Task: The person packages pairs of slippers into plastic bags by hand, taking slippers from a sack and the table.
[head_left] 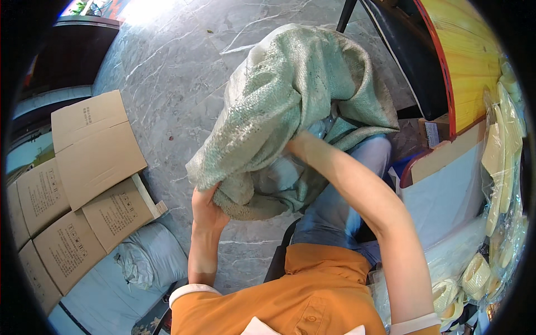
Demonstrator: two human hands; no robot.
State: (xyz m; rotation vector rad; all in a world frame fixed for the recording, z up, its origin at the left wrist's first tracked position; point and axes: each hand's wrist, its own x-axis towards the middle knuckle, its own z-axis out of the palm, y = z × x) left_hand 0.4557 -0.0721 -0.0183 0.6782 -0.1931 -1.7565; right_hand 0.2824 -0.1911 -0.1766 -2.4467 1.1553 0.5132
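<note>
A large pale green woven sack is bunched up in front of my knees, its mouth toward me. At the near left of its rim, my left hand grips the fabric, fingers partly covered by a fold. My right forearm reaches into the sack's mouth, and the fabric hides that hand and its fingers. Clear plastic wrapping shows inside the opening; what it wraps I cannot make out.
Flattened and stacked cardboard boxes stand at the left, above a white stuffed bag. A black chair and a yellow wooden table are at the far right. Cream-coloured slippers in clear plastic lie along the right side.
</note>
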